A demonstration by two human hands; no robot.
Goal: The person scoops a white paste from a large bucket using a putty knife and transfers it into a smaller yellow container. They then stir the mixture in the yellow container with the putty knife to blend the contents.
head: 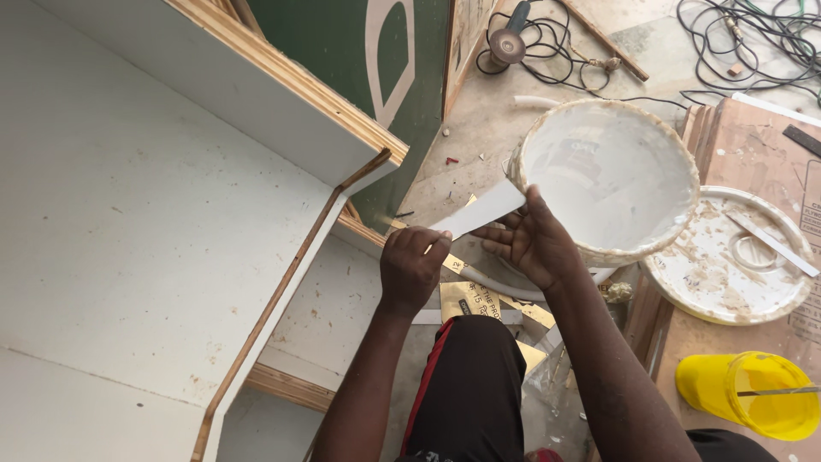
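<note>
Both my hands hold a thin white flat strip (481, 209), like a piece of laminate or a scraper, above my knee. My left hand (411, 265) is closed around its lower end. My right hand (528, 242) steadies its upper part with thumb and fingers. Just to the right stands a white bucket (676, 137) holding white paste. A white-faced plywood cabinet (154, 222) with a brown edge strip (282, 282) fills the left side.
The bucket's dirty lid (727, 257) with a flat strip on it lies on brown board at the right. A yellow container (753, 393) lies at the lower right. An angle grinder (507, 43) and tangled cables (753, 43) are on the floor at the top.
</note>
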